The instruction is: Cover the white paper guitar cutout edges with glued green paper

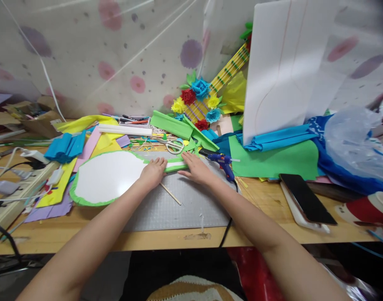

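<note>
A white board cutout (108, 177) with a rounded body and a narrow neck lies on the table, its edge wrapped in green crepe paper (75, 193). My left hand (153, 172) rests with fingers stretched over the neck, where it joins the body. Further right, my right hand (196, 168) lies on the neck's far end, fingers extended and thumb apart. Between both hands a stretch of the green-edged neck (174, 164) shows. Beneath lies a grey cutting mat (191, 209) with a thin wooden stick (171, 195) on it. A blue glue gun (223, 161) is just right of my right hand.
White-handled scissors (175, 146) lie behind the neck. A flower-decorated yellow paper guitar (199, 104) and a tall white board (279, 71) lean at the back. Power strips (28, 184) are at left; a phone (307, 198) and a red-and-white cup (367, 209) are at right.
</note>
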Demonstrator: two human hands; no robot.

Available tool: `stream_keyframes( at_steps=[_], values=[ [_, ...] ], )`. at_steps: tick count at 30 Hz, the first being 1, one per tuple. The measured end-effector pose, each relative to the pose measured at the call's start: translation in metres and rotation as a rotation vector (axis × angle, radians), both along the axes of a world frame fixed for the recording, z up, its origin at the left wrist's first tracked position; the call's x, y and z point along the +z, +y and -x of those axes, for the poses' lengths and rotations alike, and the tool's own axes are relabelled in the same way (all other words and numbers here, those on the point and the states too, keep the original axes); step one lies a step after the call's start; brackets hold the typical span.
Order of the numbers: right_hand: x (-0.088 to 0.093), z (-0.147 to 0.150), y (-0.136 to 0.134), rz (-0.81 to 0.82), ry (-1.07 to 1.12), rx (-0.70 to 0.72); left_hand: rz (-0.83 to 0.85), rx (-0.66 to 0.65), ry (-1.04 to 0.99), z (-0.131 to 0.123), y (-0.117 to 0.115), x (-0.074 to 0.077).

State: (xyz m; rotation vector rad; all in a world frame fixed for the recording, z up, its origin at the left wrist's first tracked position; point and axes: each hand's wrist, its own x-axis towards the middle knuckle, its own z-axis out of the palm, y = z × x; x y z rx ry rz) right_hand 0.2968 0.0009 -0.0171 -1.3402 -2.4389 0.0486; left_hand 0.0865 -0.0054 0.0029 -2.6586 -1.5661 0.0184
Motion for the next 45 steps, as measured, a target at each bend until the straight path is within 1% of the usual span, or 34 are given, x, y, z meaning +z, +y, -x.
stream_keyframes(
  at_steps=[2,5,9,13,15,17,18,20,21,22,24,27,31,37,40,45],
  values=[
    [-0.003,0.006,0.005,0.067,-0.05,0.009,-0.003,-0.003,0.013,0.0,-0.001,-0.001],
    [-0.007,0.007,0.002,0.124,-0.09,-0.002,0.006,0.012,0.027,-0.001,-0.001,0.0],
    [-0.01,0.003,-0.004,0.12,-0.099,-0.005,0.027,0.035,0.017,-0.005,-0.002,0.0],
    [-0.009,0.0,-0.007,0.091,-0.112,-0.001,-0.039,0.018,-0.064,-0.003,-0.005,0.0],
    [-0.005,0.0,-0.008,0.06,-0.113,0.005,-0.053,-0.023,-0.15,0.004,-0.006,0.002],
    [0.001,0.002,-0.008,0.022,-0.103,0.015,-0.022,-0.082,-0.264,0.017,-0.004,0.007],
    [0.003,0.004,-0.008,0.007,-0.097,0.019,-0.009,-0.087,-0.325,0.025,-0.002,0.011],
    [0.007,0.009,-0.005,-0.014,-0.079,0.02,-0.022,-0.015,-0.4,0.042,0.003,0.018],
    [0.008,0.012,-0.003,-0.021,-0.064,0.024,-0.043,0.049,-0.401,0.05,0.006,0.021],
    [0.009,0.017,-0.001,-0.026,-0.042,0.032,-0.063,0.091,-0.387,0.056,0.009,0.023],
    [0.007,0.028,0.005,-0.027,0.022,0.059,-0.087,0.114,-0.334,0.063,0.013,0.025],
    [0.001,0.045,0.013,0.016,0.116,0.097,-0.121,0.05,-0.261,0.06,0.016,0.022],
    [-0.007,0.059,0.016,0.05,0.157,0.119,-0.173,-0.03,-0.172,0.048,0.017,0.016],
    [-0.013,0.059,0.015,0.067,0.159,0.132,-0.29,-0.094,-0.044,0.048,0.022,0.007],
    [-0.012,0.057,0.014,0.068,0.136,0.158,-0.288,-0.13,-0.017,0.05,0.024,0.005],
    [-0.012,0.055,0.012,0.027,0.077,0.194,-0.247,-0.164,-0.022,0.049,0.023,0.007]
  ],
)
